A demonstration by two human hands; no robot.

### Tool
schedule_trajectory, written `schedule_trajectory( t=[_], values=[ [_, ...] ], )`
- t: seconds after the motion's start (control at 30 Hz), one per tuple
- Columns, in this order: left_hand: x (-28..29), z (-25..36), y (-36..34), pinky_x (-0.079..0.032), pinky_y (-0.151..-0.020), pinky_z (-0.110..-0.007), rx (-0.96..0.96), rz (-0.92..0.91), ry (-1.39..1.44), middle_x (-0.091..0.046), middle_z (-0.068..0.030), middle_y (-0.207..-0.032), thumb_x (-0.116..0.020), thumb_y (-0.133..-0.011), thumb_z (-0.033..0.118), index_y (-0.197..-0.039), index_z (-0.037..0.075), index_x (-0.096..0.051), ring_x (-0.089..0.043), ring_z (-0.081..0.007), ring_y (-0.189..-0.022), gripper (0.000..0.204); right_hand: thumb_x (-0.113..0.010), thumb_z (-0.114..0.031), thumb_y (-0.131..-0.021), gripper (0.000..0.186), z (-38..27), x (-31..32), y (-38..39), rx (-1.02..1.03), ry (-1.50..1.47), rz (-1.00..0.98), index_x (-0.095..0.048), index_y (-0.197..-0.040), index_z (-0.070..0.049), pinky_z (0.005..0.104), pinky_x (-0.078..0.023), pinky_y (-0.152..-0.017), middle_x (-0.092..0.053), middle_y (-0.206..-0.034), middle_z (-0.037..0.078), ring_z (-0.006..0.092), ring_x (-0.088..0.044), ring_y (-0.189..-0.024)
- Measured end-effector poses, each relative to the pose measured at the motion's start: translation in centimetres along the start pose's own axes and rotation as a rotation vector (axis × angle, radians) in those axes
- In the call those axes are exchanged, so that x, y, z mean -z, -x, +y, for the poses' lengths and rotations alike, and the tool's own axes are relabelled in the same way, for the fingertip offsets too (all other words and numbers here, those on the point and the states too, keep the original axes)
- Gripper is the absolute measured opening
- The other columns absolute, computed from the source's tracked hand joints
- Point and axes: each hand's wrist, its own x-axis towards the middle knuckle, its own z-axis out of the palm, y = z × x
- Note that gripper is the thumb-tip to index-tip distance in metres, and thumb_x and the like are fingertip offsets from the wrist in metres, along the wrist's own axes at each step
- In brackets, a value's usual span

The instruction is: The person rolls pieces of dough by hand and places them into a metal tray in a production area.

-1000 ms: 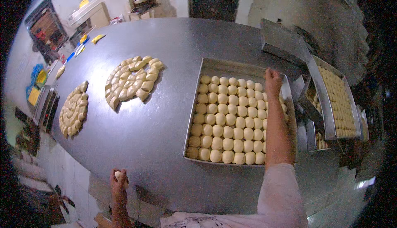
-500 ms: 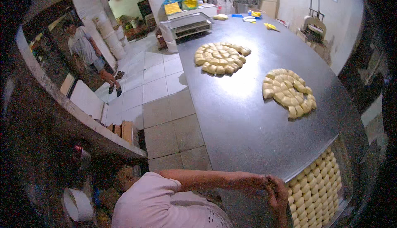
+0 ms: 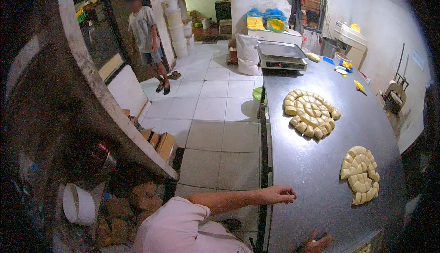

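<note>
My left hand [image 3: 279, 195] is over the near left edge of the metal table, its fingers half bent and loosely parted, with nothing visible in them. Low on the tabletop, my right hand [image 3: 319, 243] curls around a small pale piece of dough [image 3: 314, 240], mostly hidden by the fingers. To the right lies a coil of cut dough pieces [image 3: 360, 168], with gaps along its side. Farther up the table is a larger cut dough coil [image 3: 306, 111]. Only a corner of the tray [image 3: 373, 239] of dough balls shows at the lower edge.
A digital scale [image 3: 282, 56] with a flat pan stands at the table's far left corner. Near the far right edge lies a yellow-handled tool [image 3: 360, 87]. A white sack [image 3: 247, 53] and a green basin [image 3: 257, 95] stand beside the table. A person [image 3: 149, 37] stands at the left doorway.
My view has swung up and left, so most of the tray has left the picture. My hands, close together before, are now apart, and the nearer coil has fewer pieces.
</note>
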Motion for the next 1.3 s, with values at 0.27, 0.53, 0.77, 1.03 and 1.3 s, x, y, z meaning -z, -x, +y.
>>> schedule_trajectory(
  t=[0.27,0.53,0.77,1.03,1.3],
  values=[
    [5.1,0.8,2.0,-0.042,-0.084,-0.032,-0.057,0.19,-0.1,-0.057,-0.0101,-0.099,-0.05,-0.086,0.031,-0.106,0.001,-0.052,-0.053,-0.018,-0.094,0.037,-0.053,-0.024,-0.082,0.023,2.2,-2.5,-1.6,-0.446,-0.178,0.033,-0.057,-0.09,-0.002,0.0478,-0.041,-0.081,-0.055,-0.098,0.019,0.0375,-0.049,-0.094],
    [6.5,0.6,2.9,-0.04,-0.087,-0.032,0.028,0.269,-0.334,-0.058,-0.0091,-0.102,-0.048,-0.087,0.039,-0.107,0.006,-0.054,-0.052,-0.0166,-0.098,0.039,-0.048,-0.027,-0.085,0.031,-2.6,7.9,0.8,-0.011,-0.03,-0.157,-0.055,-0.101,-0.001,0.0448,-0.042,-0.085,-0.053,-0.105,0.02,0.0385,-0.05,-0.098],
    [5.9,0.1,-3.9,-0.045,-0.08,-0.033,-0.056,0.254,-0.441,-0.061,-0.0067,-0.099,-0.051,-0.084,0.036,-0.105,0.01,-0.057,-0.057,-0.017,-0.088,0.034,-0.049,-0.022,-0.085,0.029,-4.6,11.7,-0.6,-0.081,-0.335,-0.123,-0.055,-0.103,0.0,0.045,-0.038,-0.089,-0.055,-0.103,0.016,0.0362,-0.05,-0.097],
    [6.4,3.0,-15.2,-0.045,-0.075,-0.037,-0.137,0.558,-0.692,-0.062,-0.0155,-0.091,-0.052,-0.081,0.026,-0.095,0.008,-0.064,-0.059,-0.0271,-0.082,0.025,-0.049,-0.013,-0.085,0.038,3.9,9.3,22.0,-0.844,-0.482,0.177,-0.042,-0.118,0.004,0.0386,-0.04,-0.087,-0.044,-0.116,0.023,0.0297,-0.045,-0.108],
    [-2.3,3.1,-27.5,-0.041,-0.083,-0.043,-0.007,0.66,-1.126,-0.052,-0.0145,-0.105,-0.047,-0.082,0.042,-0.095,0.009,-0.065,-0.047,-0.0334,-0.096,0.04,-0.055,-0.017,-0.08,0.036,2.0,10.8,14.7,-1.146,-0.184,-0.016,-0.047,-0.108,0.004,0.0472,-0.03,-0.092,-0.045,-0.11,0.026,0.0404,-0.041,-0.106]
  ],
)
